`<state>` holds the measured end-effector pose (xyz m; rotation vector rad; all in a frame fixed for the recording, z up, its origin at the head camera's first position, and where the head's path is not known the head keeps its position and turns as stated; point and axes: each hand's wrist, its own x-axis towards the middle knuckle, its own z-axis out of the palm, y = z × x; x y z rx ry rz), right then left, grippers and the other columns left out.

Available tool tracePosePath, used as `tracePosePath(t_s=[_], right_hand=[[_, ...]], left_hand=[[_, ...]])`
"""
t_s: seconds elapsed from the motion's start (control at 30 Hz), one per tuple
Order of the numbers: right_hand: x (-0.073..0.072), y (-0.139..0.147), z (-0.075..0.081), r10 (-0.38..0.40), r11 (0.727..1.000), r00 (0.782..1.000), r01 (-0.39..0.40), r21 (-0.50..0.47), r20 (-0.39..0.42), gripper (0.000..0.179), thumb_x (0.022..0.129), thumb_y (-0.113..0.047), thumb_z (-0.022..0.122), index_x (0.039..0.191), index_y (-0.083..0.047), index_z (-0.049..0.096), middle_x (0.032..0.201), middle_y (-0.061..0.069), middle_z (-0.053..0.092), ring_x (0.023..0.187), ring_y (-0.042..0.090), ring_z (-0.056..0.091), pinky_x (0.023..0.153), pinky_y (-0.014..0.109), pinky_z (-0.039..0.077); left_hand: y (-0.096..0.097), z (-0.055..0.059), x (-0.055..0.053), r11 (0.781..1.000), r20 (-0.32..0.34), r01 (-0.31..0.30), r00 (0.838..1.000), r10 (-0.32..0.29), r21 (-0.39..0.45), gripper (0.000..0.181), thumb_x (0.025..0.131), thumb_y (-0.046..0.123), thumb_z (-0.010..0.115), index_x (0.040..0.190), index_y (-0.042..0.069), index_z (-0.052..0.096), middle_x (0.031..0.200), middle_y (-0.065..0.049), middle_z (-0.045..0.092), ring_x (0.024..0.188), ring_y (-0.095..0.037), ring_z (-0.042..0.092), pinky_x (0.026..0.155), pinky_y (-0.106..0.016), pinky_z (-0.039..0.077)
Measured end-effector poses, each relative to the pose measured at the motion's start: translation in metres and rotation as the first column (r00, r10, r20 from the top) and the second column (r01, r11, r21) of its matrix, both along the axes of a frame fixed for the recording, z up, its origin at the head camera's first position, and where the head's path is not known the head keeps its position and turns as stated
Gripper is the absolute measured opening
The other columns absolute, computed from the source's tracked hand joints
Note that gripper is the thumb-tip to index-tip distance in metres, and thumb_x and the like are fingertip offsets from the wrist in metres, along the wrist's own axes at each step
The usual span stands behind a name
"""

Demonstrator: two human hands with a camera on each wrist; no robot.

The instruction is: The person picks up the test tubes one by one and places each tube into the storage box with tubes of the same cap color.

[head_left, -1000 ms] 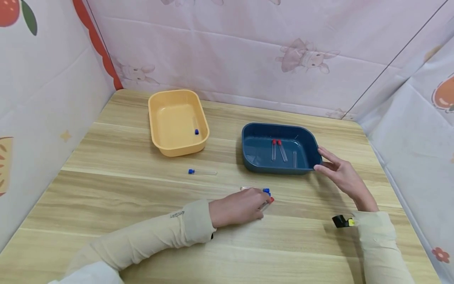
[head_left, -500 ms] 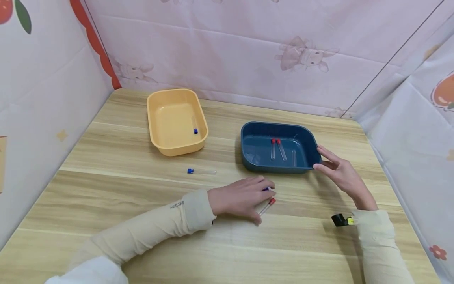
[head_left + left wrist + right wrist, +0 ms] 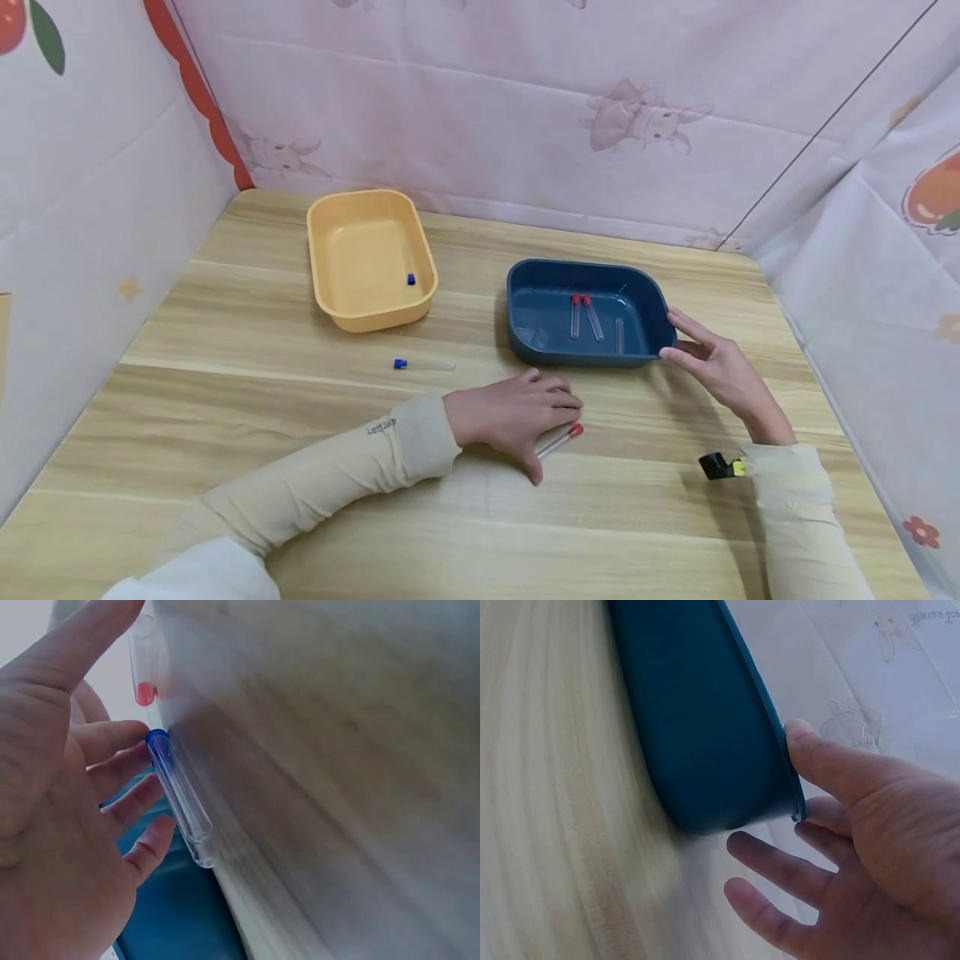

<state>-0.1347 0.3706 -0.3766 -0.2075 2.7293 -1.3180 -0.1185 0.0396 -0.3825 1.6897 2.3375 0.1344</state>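
While the blue bin is pinched by the right hand, the red-capped tube, slanting cap-rightward, is flanked by the splayed left hand.

The left forearm slants in from the near left, sleeved to the wrist. The left hand lies palm down, back uppermost, its fingers loosely spread toward the right and the thumb pointing near. Well apart from it, the right forearm rises from the near right; the right hand leans far and left, thumb and forefinger pinching, the last two fingers extended and free.
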Motion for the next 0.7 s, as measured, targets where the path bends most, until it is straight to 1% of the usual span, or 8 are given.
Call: tracePosePath(t_s=[0.2,0.3,0.43,0.6,0.7], right_hand=[[0.0,0.0,0.0,0.002,1.0,1.0,-0.002,-0.002,-0.007,0.062,0.089,-0.023,0.064,0.144,-0.014,0.037,0.149,0.003,0.029,0.115,0.026,0.052,0.08,0.011,0.045],[0.0,-0.001,-0.001,0.004,1.0,1.0,-0.004,-0.006,-0.008,0.062,0.089,-0.022,0.064,0.144,-0.013,0.037,0.149,0.003,0.029,0.115,0.028,0.052,0.08,0.011,0.045],[0.0,0.0,-0.002,0.002,1.0,1.0,-0.002,0.003,-0.004,0.061,0.089,-0.024,0.063,0.144,-0.014,0.037,0.149,0.002,0.029,0.116,0.03,0.051,0.081,0.011,0.044],[0.0,0.002,-0.002,-0.002,1.0,1.0,0.002,0.03,0.005,0.063,0.089,-0.029,0.063,0.145,-0.016,0.035,0.15,0.0,0.028,0.117,0.028,0.051,0.08,0.01,0.044],[0.0,0.002,-0.003,0.0,1.0,1.0,0.0,0.02,0.003,0.063,0.089,-0.028,0.063,0.145,-0.016,0.035,0.15,-0.001,0.027,0.117,0.028,0.05,0.081,0.011,0.044]], left_hand=[[0.0,-0.001,-0.003,1.0,0.005,0.026,1.0,-0.026,0.002,0.102,0.063,0.07,0.069,0.144,0.017,0.036,0.142,0.005,0.037,0.132,-0.015,0.024,0.101,-0.039,0.025],[0.001,-0.001,-0.005,0.999,0.03,0.033,0.999,-0.032,-0.026,0.101,0.065,0.069,0.069,0.145,0.019,0.034,0.144,0.006,0.034,0.133,-0.016,0.021,0.105,-0.043,0.022],[0.002,0.001,-0.009,0.997,0.067,0.033,0.997,-0.028,-0.076,0.1,0.065,0.067,0.07,0.146,0.023,0.031,0.146,0.008,0.03,0.134,-0.016,0.019,0.107,-0.045,0.018],[0.004,0.002,-0.013,0.992,0.087,0.034,0.996,-0.023,-0.122,0.101,0.063,0.067,0.071,0.146,0.026,0.029,0.147,0.009,0.028,0.134,-0.015,0.017,0.107,-0.043,0.017],[0.004,0.002,-0.014,0.991,0.096,0.04,0.995,-0.027,-0.131,0.102,0.063,0.067,0.072,0.146,0.028,0.029,0.148,0.008,0.026,0.135,-0.016,0.016,0.108,-0.043,0.017]])
